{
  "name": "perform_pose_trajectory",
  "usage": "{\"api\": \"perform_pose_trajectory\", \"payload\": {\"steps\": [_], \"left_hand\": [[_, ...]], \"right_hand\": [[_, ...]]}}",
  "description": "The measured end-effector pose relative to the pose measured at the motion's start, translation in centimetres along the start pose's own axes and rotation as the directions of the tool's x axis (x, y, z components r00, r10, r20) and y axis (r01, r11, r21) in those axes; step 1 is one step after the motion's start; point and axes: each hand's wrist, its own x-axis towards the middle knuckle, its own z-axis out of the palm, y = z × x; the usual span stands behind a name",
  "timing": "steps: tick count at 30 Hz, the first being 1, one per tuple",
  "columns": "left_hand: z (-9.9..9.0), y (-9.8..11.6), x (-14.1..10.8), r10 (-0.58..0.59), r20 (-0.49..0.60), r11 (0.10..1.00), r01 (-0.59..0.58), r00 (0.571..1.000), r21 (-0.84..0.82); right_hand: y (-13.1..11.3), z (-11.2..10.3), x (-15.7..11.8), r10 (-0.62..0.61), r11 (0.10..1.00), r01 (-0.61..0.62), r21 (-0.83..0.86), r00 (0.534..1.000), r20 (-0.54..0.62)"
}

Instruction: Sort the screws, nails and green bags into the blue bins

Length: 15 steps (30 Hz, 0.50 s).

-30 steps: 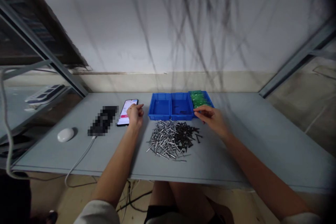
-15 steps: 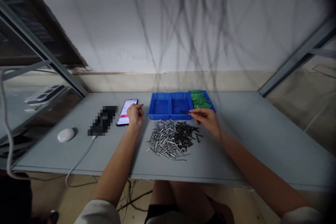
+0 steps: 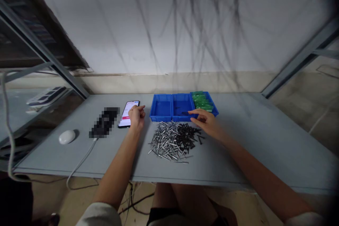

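Note:
My right hand (image 3: 205, 120) is over the front right edge of the middle compartment of the blue bins (image 3: 161, 118). Its thumb and index finger are apart, with nothing visible between them. Just off the fingertip, a dark screw-like piece (image 3: 184, 113) lies in that compartment. In front of the bins is a pile of slim silvery metal pins (image 3: 165, 143), and black screws (image 3: 187, 136) adjoin it on the right. My left hand (image 3: 137, 114) hovers by the phone (image 3: 124, 122), partly covering it. Its index finger points out, the other fingers curl loosely, and it appears to hold nothing.
Green plastic pieces (image 3: 201, 101) fill the right bin. To the left lie a white rounded object (image 3: 67, 136) and a blurred-out dark item with a white cable (image 3: 84, 157). Grey metal posts (image 3: 286, 67) frame the table, with a wall behind.
My right thumb and index finger have parted from a pinch, and the hand has shifted slightly left over the middle compartment. My left hand keeps its place.

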Motion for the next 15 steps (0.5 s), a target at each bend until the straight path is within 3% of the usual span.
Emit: {"api": "perform_pose_trajectory", "payload": {"steps": [3, 8, 15], "left_hand": [[0.0, 0.0, 0.0, 0.001, 0.0, 1.0, -0.001, 1.0, 0.006], [0.1, 0.1, -0.1, 0.003, 0.004, 1.0, -0.003, 1.0, 0.009], [0.0, 0.0, 0.0, 0.018, 0.017, 1.0, -0.018, 1.0, -0.012]], "right_hand": [[-0.4, -1.2, -0.1, -0.034, 0.989, 0.047, -0.14, 0.996, 0.088], [-0.9, -3.1, -0.2, 0.102, 0.916, 0.044, -0.4, 0.936, 0.336], [-0.7, -2.6, -0.3, 0.173, 0.861, 0.096, -0.499, 0.868, 0.466]]}}
